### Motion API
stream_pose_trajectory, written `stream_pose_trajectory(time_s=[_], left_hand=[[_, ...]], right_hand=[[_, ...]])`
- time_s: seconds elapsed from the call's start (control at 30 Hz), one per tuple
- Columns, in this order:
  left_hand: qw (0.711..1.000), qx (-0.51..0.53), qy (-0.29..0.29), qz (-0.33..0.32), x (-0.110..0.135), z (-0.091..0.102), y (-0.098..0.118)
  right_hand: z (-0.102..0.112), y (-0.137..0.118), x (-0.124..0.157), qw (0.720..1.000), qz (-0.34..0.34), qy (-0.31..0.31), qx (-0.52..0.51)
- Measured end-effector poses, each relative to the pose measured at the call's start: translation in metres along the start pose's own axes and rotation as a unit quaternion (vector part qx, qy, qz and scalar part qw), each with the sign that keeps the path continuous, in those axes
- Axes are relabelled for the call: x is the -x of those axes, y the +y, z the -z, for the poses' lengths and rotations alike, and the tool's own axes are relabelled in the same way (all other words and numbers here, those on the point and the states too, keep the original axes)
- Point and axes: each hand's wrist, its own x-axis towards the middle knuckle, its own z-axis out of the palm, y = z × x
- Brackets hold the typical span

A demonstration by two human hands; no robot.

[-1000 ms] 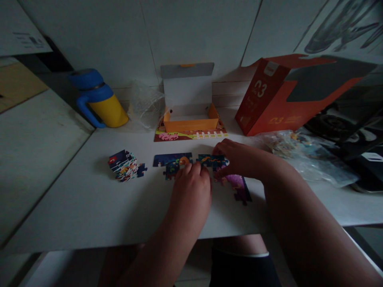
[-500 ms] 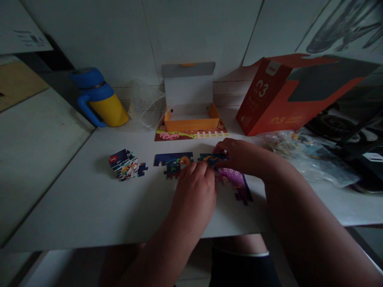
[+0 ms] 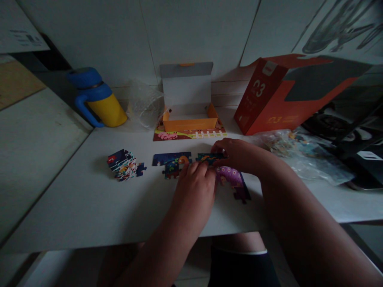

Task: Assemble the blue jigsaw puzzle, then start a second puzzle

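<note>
Two joined puzzle sections are lying on the white table (image 3: 89, 207), before the person: a left section (image 3: 167, 158) in dark blue and a right section (image 3: 231, 175) showing a purple figure. Two hands are working here. The left hand (image 3: 196, 181) is bearing fingers-down between the sections; the right hand (image 3: 226, 153) is curving its thumb and fingers about the upper part of the right section. In this dim light, with the fingertips hidden, I cannot tell whether either hand is gripping a piece. One pile of loose pieces (image 3: 126, 165), overlapping too much for a count, is lying left of the left section.

Two boxes are standing behind. The red box (image 3: 269, 103) is displaying "03" on two faces; its smaller print is defying reading. The orange box (image 3: 191, 124) is standing open, its lid raised, on one printed sheet (image 3: 167, 136) showing a white fence. Two clear bags are lying about: the right bag (image 3: 317, 165) is holding small pieces, while the left bag (image 3: 145, 105) is sitting crumpled beside one blue-and-yellow jug (image 3: 107, 107).
</note>
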Motion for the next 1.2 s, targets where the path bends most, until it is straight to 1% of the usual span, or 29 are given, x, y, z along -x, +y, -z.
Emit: stream_pose_trajectory(time_s=[0.13, 0.2, 0.37, 0.57, 0.73, 0.87, 1.03, 1.2], left_hand=[[0.997, 0.032, -0.027, -0.069, 0.0, -0.003, 0.004], [0.996, 0.035, -0.044, -0.075, 0.0, -0.006, 0.007], [0.995, 0.042, -0.073, -0.051, 0.001, -0.01, 0.013], [0.996, 0.046, -0.072, 0.004, -0.006, -0.014, 0.024], [0.998, 0.007, -0.064, 0.006, -0.01, -0.015, 0.033], [0.997, -0.013, -0.07, 0.012, -0.013, -0.015, 0.036], [0.997, 0.004, -0.077, 0.009, -0.012, -0.014, 0.033], [0.998, 0.023, -0.057, 0.013, -0.009, -0.014, 0.03]], right_hand=[[0.0, 0.001, 0.0, 1.0, -0.005, -0.009, -0.007], [0.0, 0.001, 0.0, 1.0, -0.004, -0.008, -0.008], [0.004, 0.001, 0.002, 1.0, 0.004, -0.016, -0.014], [0.007, -0.001, 0.002, 1.0, -0.001, -0.027, -0.016], [0.009, -0.001, 0.003, 0.999, -0.009, -0.035, -0.014], [0.009, 0.0, 0.003, 0.999, -0.01, -0.031, -0.007], [0.005, 0.003, 0.002, 1.0, -0.001, 0.009, -0.025], [0.007, 0.004, 0.005, 1.0, 0.019, -0.004, -0.019]])
